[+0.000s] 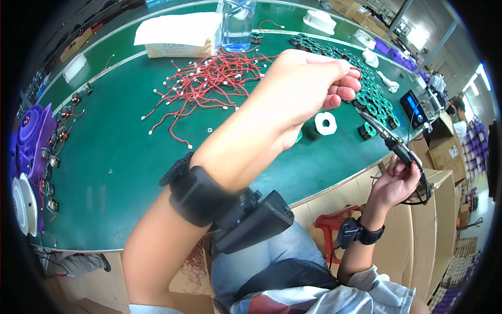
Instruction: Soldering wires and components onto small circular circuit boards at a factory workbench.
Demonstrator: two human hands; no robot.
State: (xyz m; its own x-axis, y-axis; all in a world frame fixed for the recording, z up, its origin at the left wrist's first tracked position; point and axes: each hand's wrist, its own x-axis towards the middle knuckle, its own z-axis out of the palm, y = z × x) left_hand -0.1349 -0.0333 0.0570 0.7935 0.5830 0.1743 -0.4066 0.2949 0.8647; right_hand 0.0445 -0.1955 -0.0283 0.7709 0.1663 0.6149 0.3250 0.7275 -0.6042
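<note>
My left hand (308,86) is raised over the green table (120,157), its fingers pinched shut on a small part with a red wire at about the fingertips; the part itself is mostly hidden. My right hand (397,180) is lower, off the table's right edge, gripping a black soldering iron (384,137) whose tip points up toward my left fingertips. A heap of red wires (209,78) with white plugs lies behind my left hand. Several green wound coils (374,102) are spread at the right of the table.
A white ring (325,123) lies near the coils. A clear water bottle (238,23) and a white tissue pack (178,36) stand at the back. Purple and white fan parts (29,162) line the left edge. Cardboard boxes (413,235) and a red stool (334,222) sit below right.
</note>
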